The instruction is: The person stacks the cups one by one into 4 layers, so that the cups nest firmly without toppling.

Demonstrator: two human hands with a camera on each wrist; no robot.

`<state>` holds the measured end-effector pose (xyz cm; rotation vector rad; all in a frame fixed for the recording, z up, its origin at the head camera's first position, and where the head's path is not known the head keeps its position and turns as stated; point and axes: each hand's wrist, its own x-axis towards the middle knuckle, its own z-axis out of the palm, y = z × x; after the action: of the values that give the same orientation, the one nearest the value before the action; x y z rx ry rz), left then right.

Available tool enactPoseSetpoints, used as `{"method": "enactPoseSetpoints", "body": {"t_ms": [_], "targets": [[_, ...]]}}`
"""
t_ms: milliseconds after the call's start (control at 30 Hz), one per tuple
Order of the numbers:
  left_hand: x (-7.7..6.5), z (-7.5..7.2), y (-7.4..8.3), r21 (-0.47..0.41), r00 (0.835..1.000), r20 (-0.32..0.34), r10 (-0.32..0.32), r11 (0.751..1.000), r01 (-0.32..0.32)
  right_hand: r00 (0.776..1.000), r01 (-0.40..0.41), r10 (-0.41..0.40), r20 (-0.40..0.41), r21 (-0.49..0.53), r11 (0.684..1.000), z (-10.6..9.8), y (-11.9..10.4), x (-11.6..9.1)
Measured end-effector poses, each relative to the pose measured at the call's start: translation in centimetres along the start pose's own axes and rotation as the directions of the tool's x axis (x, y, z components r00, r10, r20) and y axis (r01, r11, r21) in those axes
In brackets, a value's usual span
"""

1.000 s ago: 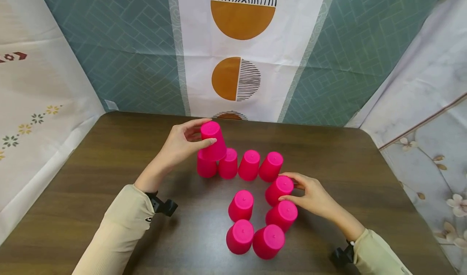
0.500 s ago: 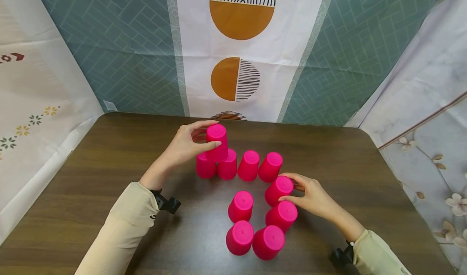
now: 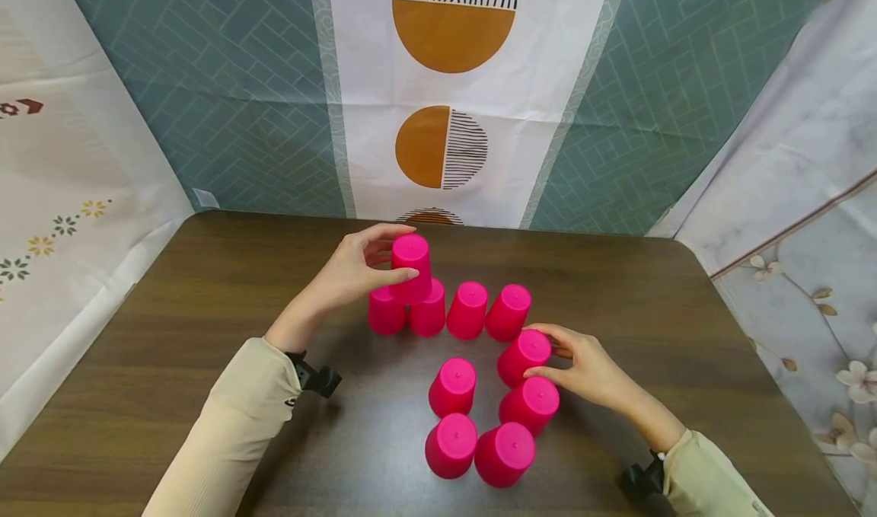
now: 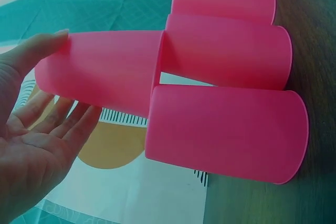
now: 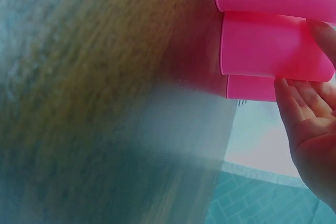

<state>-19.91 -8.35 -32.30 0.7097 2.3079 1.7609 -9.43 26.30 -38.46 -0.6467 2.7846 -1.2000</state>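
Note:
My left hand [image 3: 352,269] holds an upside-down pink cup [image 3: 411,267] between thumb and fingers. The cup's rim sits right at the tops of two upside-down cups, the leftmost cup [image 3: 387,311] and its neighbour [image 3: 428,310], and spans the gap between them. In the left wrist view, the held cup [image 4: 102,69] meets the lower cup [image 4: 226,132] at its top edge. At the right, the thumb and fingers of my right hand [image 3: 585,368] grip another upside-down pink cup [image 3: 522,359], which stands on the table. The right wrist view shows fingertips against that cup's wall [image 5: 268,45].
Two more upside-down cups, one [image 3: 467,311] beside the other [image 3: 508,313], continue the back row on the brown table [image 3: 274,441]. In front of the right hand's cup stand several more, including a front cup [image 3: 505,454] and an inner cup [image 3: 452,387]. Patterned cloth [image 3: 260,98] hangs behind.
My left hand has moved the held cup a little right and slightly down, from above the leftmost cup to between the two leftmost. My right hand has kept its place.

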Motion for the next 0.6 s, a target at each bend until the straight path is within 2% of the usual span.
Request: {"method": "enactPoseSetpoints", "body": {"t_ms": [200, 367, 600], "targets": [[0.08, -0.03, -0.15, -0.009, 1.000, -0.003, 0.007, 1.000, -0.007, 1.000, -0.007, 0.007, 0.007, 0.003, 1.000, -0.03, -0.04, 0.03], [0.12, -0.01, -0.26, 0.025, 1.000, 0.026, 0.010, 1.000, -0.010, 1.000, -0.009, 0.009, 0.002, 0.002, 1.000, -0.06, -0.06, -0.03], [0.16, 0.09, -0.58, 0.022, 0.998, 0.055, 0.009, 1.000, -0.010, 1.000, -0.008, 0.008, -0.001, -0.004, 1.000, -0.05, -0.07, -0.11]]}}
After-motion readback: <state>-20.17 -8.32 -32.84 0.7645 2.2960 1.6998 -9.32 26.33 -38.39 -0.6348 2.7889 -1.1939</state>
